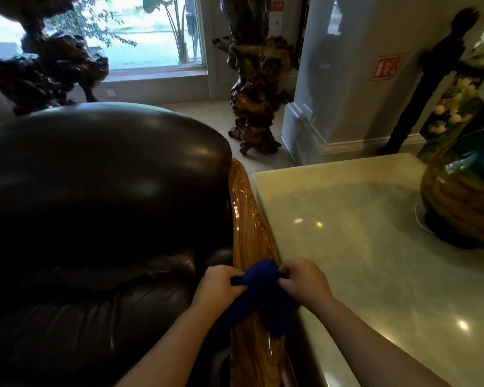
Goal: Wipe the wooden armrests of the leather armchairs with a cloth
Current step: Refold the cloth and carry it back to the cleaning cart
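A dark brown leather armchair [95,191] fills the left half of the view. Its glossy striped wooden armrest [249,219] runs along the chair's right side from the backrest toward me. A dark blue cloth [259,291] is bunched over the armrest's near part and hangs down both sides. My left hand [217,286] grips the cloth's left end, and my right hand [303,280] grips its right end. Both hands hold the cloth just above the wood.
A pale polished stone table [375,247] sits tight against the armrest's right side, with a big green and brown vase [464,196] on its far right corner. Carved root sculptures [254,101] stand on the floor behind, near a white column [333,93] and a window.
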The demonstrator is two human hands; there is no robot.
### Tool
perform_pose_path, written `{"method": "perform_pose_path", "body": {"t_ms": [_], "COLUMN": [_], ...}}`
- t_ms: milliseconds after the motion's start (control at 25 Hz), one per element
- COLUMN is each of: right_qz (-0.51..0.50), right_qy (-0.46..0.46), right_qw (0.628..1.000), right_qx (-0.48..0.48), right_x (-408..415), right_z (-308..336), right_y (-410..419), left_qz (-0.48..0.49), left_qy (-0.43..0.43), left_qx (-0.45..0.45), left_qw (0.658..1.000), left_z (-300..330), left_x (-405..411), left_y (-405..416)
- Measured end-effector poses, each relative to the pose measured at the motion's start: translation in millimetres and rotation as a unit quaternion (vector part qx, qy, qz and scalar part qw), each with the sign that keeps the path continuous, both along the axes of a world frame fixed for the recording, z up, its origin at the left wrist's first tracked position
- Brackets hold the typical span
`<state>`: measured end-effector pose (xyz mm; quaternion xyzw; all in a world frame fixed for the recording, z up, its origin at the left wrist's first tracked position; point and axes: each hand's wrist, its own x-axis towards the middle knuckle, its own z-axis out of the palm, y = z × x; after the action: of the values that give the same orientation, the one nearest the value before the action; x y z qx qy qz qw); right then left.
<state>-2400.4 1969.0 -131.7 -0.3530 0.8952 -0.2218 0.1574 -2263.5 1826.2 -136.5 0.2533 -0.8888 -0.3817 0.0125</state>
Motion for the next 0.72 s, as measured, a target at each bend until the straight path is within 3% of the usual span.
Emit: {"method": "perform_pose_path", "body": {"t_ms": [440,720], "right_qz": [0.138,0.262], "right_qy": [0.020,0.056], "right_qw": [0.982,0.951], "right_qx": [-0.128,-0.154], "right_x": [29.9,118.0], "right_z": [282.6,374.7], "right_y": [10.5,-22.7], "left_qz": [-0.017,0.041], "left_qy": [0.070,0.065], "left_qx": [-0.051,-0.085], "left_qw": [0.996,0.993], "left_z": [277.7,372.1], "left_x": [52.6,169.7], "left_y": [-3.7,-18.7]}}
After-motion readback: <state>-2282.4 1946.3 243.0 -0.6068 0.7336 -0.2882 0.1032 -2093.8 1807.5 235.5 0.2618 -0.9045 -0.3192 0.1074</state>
